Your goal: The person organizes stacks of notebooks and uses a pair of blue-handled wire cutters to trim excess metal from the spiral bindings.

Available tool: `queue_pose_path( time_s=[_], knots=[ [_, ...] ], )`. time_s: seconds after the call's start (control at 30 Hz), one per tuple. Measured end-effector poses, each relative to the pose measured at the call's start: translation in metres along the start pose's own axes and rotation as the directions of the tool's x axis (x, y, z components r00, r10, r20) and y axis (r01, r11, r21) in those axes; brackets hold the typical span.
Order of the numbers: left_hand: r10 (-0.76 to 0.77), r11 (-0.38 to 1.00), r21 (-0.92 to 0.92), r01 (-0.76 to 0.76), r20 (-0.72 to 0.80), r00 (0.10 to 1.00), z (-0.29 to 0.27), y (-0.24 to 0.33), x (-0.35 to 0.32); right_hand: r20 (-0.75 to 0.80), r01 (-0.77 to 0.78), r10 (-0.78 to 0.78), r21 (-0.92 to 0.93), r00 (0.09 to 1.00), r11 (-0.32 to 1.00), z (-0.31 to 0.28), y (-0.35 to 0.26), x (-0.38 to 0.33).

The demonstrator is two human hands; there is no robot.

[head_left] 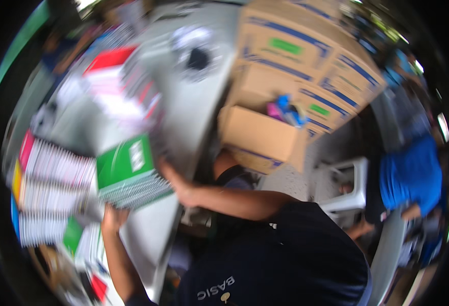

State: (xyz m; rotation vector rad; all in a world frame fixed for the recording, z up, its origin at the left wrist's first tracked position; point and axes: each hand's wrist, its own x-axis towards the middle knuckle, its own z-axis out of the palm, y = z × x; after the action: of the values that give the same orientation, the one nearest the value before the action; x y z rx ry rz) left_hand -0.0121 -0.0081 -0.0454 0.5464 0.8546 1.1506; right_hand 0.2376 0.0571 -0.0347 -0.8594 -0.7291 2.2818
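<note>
A stack of green-covered notebooks (127,160) is held between my two hands over the table, its spines or edges facing me. My left hand (113,217) grips the near left corner of the stack. Along its right side my right hand (177,183) is closed against the edges, its fingers partly hidden and blurred. To the left stand rows of notebooks (56,168) with pink, yellow and blue end covers. More green notebooks (74,234) lie on the near side of those rows.
Beyond the stack sits a blurred pile with a red cover (111,58). Cardboard cartons (285,48) are stacked at the right, with an open carton (257,132) before them. A white plastic stool (342,183) and a person in a blue shirt (410,173) are farther right.
</note>
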Motion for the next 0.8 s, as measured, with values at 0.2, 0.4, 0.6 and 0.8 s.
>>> queue_pose_path(
  time_s=[0.2,0.4,0.6,0.8],
  knots=[
    [0.039,0.96,0.281,0.01,-0.168,0.985,0.017,0.011,-0.008,-0.02,0.092,-0.092,-0.004,0.996,0.996,0.037,-0.026,-0.04],
    [0.76,0.62,0.625,-0.474,-0.331,0.559,0.085,0.036,-0.031,-0.024,0.683,-0.781,-0.468,0.624,0.561,0.02,-0.02,-0.061],
    [0.956,0.265,0.701,-0.663,-0.282,0.084,0.134,0.022,-0.009,0.458,0.785,-0.847,-0.614,0.269,-0.083,0.05,-0.03,-0.04],
    [0.955,0.191,0.635,-0.748,-0.296,-0.007,0.124,0.023,-0.007,0.422,0.753,-0.871,-0.651,0.253,-0.097,0.068,-0.024,-0.039]
  ],
)
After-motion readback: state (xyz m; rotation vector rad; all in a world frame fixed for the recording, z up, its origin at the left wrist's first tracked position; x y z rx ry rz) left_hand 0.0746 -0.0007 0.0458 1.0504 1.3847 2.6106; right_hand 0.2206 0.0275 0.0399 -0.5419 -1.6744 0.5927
